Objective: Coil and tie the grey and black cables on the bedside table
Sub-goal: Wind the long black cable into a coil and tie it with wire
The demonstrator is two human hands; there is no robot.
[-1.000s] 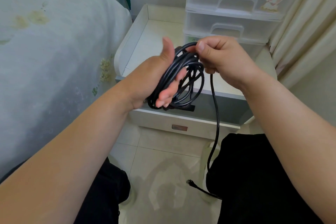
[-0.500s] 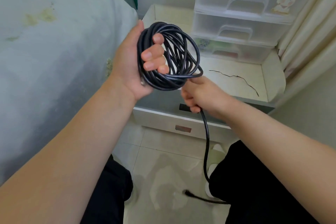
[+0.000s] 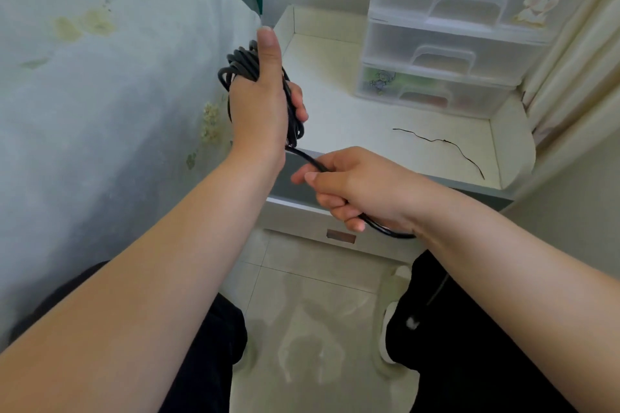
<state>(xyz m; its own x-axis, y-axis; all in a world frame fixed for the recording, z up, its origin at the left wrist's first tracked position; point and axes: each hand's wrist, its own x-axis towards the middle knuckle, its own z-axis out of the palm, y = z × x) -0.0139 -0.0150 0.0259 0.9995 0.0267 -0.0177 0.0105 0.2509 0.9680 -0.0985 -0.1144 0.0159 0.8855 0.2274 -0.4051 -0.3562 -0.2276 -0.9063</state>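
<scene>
My left hand point(image 3: 260, 104) grips a black cable point(image 3: 241, 65) wound into a coil, thumb pointing up, held over the left edge of the white bedside table point(image 3: 355, 117). The coil's loops show above and beside the hand; most of the bundle is hidden behind my palm. One free strand runs down from the coil into my right hand point(image 3: 359, 188), whose fingers curl round it in front of the table's front edge. The strand leaves under my right wrist and passes out of sight. A thin dark twist tie point(image 3: 443, 141) lies on the tabletop. No grey cable is in view.
A clear plastic drawer unit point(image 3: 446, 40) stands at the back right of the table. A bed with a pale floral cover point(image 3: 100, 94) runs along the left. Cream curtains point(image 3: 577, 54) hang at the right. My knees in black trousers flank a tiled floor point(image 3: 312, 312).
My left hand has turned so its back faces me, hiding the coil's open loops. My right hand has slid along the free strand, lower and to the right.
</scene>
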